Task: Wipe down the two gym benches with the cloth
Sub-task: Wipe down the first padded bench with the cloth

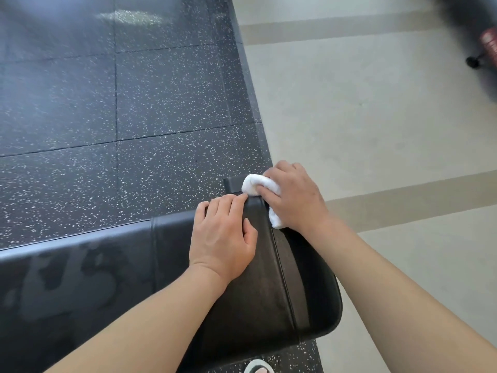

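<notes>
Your right hand (293, 196) has the white cloth (255, 185) bunched under it, fingers (271, 175) curled over the wad and pressing it against the far end of the black bench pad (258, 286), right where the surface rolls over its end edge. Your left hand (223, 238) lies flat on the pad just beside it, fingers loosely spread, steadying the bench. Keep that brace and drag the cloth along the end edge and down the side seam in overlapping passes, since the rounded corner looks easy to skip. Damp streaks show on the surface toward the left edge; work so new strokes meet them.
</notes>
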Motion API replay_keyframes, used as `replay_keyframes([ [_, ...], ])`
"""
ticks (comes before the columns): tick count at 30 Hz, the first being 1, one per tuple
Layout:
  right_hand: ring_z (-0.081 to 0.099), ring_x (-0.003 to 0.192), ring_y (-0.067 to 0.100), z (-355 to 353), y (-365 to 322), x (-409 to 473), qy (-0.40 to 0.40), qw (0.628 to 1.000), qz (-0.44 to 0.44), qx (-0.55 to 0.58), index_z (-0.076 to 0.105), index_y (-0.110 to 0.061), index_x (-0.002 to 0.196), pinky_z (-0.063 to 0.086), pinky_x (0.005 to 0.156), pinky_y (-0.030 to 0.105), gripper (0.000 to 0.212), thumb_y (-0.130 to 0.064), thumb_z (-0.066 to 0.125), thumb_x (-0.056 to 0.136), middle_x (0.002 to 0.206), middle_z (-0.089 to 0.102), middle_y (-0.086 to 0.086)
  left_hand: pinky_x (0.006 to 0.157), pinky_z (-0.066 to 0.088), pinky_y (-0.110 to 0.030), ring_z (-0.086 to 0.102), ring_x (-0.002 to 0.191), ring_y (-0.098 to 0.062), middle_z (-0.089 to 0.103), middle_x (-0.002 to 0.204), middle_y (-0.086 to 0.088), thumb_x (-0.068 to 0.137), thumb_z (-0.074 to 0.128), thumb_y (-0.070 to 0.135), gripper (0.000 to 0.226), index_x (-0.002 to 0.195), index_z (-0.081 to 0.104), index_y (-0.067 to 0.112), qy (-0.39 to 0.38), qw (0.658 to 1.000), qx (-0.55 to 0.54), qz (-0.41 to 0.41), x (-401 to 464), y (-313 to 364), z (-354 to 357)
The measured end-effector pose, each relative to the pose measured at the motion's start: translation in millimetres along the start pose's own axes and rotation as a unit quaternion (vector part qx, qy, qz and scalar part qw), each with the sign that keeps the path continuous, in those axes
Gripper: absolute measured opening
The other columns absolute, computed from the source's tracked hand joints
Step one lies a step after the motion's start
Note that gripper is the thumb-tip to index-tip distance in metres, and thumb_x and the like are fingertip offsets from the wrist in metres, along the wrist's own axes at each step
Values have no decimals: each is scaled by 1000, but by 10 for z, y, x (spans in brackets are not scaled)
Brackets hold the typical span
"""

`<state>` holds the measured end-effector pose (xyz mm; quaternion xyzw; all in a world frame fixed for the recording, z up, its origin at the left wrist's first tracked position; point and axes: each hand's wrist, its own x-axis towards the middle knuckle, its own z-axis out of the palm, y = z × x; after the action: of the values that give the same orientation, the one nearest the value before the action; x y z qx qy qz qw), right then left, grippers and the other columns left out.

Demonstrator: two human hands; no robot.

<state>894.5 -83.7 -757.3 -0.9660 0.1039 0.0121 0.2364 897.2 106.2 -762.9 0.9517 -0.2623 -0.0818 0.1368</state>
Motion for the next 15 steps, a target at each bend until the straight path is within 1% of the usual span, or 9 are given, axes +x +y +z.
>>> replay_keyframes([
  [2,54,99,19,23,-53,154,-62,998,15,2,68,-24,96,47,83,39,26,-49,61,97,98,59,-5,111,41,-47,60,122,-26,66,131,-3,92,44,33,54,139,60,15,-4,1000,1,-1,-6,-1,-5],
  [3,56,97,19,19,-33,201,-84,996,22,20,66,-26,92,47,82,38,25,-50,61,96,95,59,-6,111,41,-47,60,123,-26,66,131,-3,92,43,33,54,139,61,15,-4,1000,1,-2,-7,1,-5],
  [5,59,94,18,-46,108,212,-104,992,43,63,67,-26,92,46,82,38,23,-49,64,95,93,62,-6,112,40,-48,60,124,-25,65,131,-3,92,44,34,54,140,60,15,-4,1000,-1,0,-12,7,-3],
  [7,59,89,18,-133,329,139,-94,987,75,103,66,-25,89,42,77,36,22,-46,66,97,88,64,-7,113,40,-48,59,125,-23,65,132,-2,93,44,34,54,141,60,16,-4,1000,-5,-2,-12,-2,-2],
  [9,59,81,15,-162,522,-34,-53,977,122,168,64,-26,85,39,69,28,23,-44,66,99,81,64,-8,114,40,-49,59,125,-23,65,132,-1,93,44,35,54,142,59,17,-4,1000,-8,-4,-7,-18,12],
  [10,59,78,14,-146,583,-140,-26,970,143,196,64,-26,85,40,67,26,24,-44,65,100,80,64,-7,114,40,-49,59,125,-23,65,132,-1,93,44,35,54,142,59,17,-4,1000,-10,-3,-9,-20,17],
  [12,60,78,13,-84,606,-289,22,959,165,228,64,-22,89,43,68,30,26,-45,63,102,82,64,-4,114,41,-50,59,124,-23,65,132,-1,93,43,35,54,141,60,17,-3,1000,-10,-4,-10,-20,19],
  [13,60,81,14,-59,584,-290,30,958,166,230,65,-22,92,45,71,34,26,-45,64,102,86,65,-3,115,41,-50,59,124,-23,65,132,-1,93,43,36,54,141,60,17,-4,1000,-10,-3,-2,-18,20],
  [15,61,86,17,-65,490,-148,3,966,148,214,67,-23,96,46,77,36,20,-42,65,101,93,66,-3,114,41,-50,59,125,-23,65,132,-1,93,43,35,55,141,60,17,-9,1000,-7,-7,2,-12,8],
])
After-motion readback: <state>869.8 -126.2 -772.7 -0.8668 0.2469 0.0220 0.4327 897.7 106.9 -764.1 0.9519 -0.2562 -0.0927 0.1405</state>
